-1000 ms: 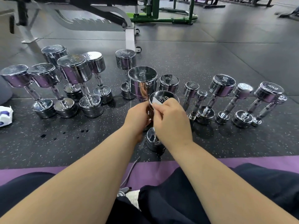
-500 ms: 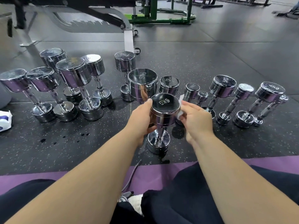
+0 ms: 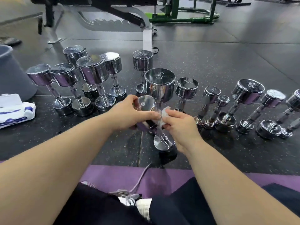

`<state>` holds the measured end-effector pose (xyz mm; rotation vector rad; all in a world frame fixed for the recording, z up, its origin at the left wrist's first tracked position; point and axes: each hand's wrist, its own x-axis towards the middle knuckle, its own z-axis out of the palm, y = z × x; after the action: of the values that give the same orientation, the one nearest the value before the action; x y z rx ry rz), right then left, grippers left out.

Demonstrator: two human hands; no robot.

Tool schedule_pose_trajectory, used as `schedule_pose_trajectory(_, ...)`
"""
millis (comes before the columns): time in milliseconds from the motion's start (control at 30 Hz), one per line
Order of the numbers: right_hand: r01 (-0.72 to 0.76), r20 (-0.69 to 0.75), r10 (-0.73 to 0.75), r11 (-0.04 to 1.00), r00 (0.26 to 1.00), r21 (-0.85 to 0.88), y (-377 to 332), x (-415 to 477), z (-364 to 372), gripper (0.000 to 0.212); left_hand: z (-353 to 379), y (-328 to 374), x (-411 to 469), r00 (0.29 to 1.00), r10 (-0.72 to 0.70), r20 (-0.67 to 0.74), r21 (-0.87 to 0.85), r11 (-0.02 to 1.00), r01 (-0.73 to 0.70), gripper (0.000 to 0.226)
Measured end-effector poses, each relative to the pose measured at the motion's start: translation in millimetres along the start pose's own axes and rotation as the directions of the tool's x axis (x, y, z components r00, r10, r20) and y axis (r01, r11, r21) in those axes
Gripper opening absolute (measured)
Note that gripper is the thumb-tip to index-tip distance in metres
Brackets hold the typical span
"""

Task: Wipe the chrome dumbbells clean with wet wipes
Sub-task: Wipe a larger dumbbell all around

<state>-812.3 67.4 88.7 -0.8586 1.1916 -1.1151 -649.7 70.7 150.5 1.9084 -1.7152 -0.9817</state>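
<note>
The left hand (image 3: 129, 115) has its grip closed around the upper head of a chrome dumbbell (image 3: 144, 104), which leans to the left with its lower head on the black rubber floor (image 3: 211, 62), near the middle of the scene. The right hand (image 3: 180, 125) pinches a crumpled white wet wipe (image 3: 164, 118) in its grip and presses it against the right side of that upper head, just above the handle. Just beyond stands a big 9KG dumbbell (image 3: 159, 83), and other dumbbells (image 3: 247, 91) stand upright in a loose row from far left to right. A pack of wipes (image 3: 15, 110) lies at the left, beside a grey bin (image 3: 11, 73). A purple mat (image 3: 162, 176) runs along the near edge.
</note>
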Motion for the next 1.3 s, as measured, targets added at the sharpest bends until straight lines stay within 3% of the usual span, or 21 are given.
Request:
schedule_pose_trajectory(100,-0.082,0.14,0.095,0.992,0.986,-0.096,18.5,0.0,21.0,0.017,-13.6,-20.1,4.7,0.998,-0.055,-0.007,0.02,0.998,0.055,0.043)
schedule_pose_trajectory(267,0.054,0.061,-0.036,0.945,0.997,-0.321,45.4,20.3,67.9,0.028,-26.4,-81.5,25.0,0.939,-0.326,0.105,-0.271,0.899,0.343,0.043)
schedule_pose_trajectory(333,0.08,0.08,-0.047,0.87,0.996,-0.486,54.1,30.1,81.3,0.025,-27.5,-104.8,34.7,0.897,-0.411,0.161,-0.259,0.86,0.44,0.027)
schedule_pose_trajectory(433,0.123,0.145,-0.035,0.737,0.989,-0.664,66.9,40.6,93.5,0.022,-25.5,-128.9,44.2,0.831,-0.472,0.294,-0.202,0.819,0.537,0.024)
schedule_pose_trajectory(567,0.131,0.185,0.021,0.634,0.982,-0.762,90.7,57.0,105.4,0.02,-26.4,-152.1,59.4,0.817,-0.517,0.256,-0.11,0.824,0.556,0.026)
schedule_pose_trajectory(667,0.18,0.195,-0.041,0.601,0.98,-0.778,103.9,60.1,110.4,0.017,-25.0,-166.4,64.4,0.901,-0.423,0.102,0.147,0.902,0.407,0.039)
schedule_pose_trajectory(767,0.2,0.211,-0.057,0.623,0.976,-0.756,106.9,60.9,111.2,0.016,-17.3,-175.0,63.4,0.993,-0.043,-0.107,0.416,0.905,0.084,0.04)
schedule_pose_trajectory(833,0.223,0.222,-0.08,0.62,0.972,-0.752,107.6,60.9,110.0,0.014,-14.1,-179.8,62.5,0.983,0.185,-0.02,0.429,0.889,-0.159,0.044)
schedule_pose_trajectory(967,0.246,0.223,-0.116,0.611,0.968,-0.752,110.2,54.8,111.8,0.011,-16.1,-204.1,52.0,0.974,0.209,0.086,0.478,0.849,-0.225,0.08)
schedule_pose_trajectory(1100,0.205,0.187,-0.099,0.664,0.977,-0.72,101.9,52.6,115.5,0.011,-3.6,-194.3,46.7,0.864,0.493,0.105,0.522,0.712,-0.47,0.08)
schedule_pose_trajectory(1133,0.192,0.19,-0.074,0.648,0.979,-0.737,97.8,54.1,115.4,0.012,1.2,-187.9,51.0,0.838,0.533,0.113,0.529,0.682,-0.505,0.077)
schedule_pose_trajectory(1233,0.218,0.24,-0.023,0.514,0.971,-0.83,81.6,53.2,106.3,0.027,6.1,-173.0,65.8,0.867,0.459,0.195,0.631,0.618,-0.469,0.05)
schedule_pose_trajectory(1300,0.296,0.262,-0.14,0.388,0.955,-0.873,68.1,51.2,92.9,0.038,5.1,-173.3,71.9,0.835,0.485,0.261,0.735,0.461,-0.498,0.022)
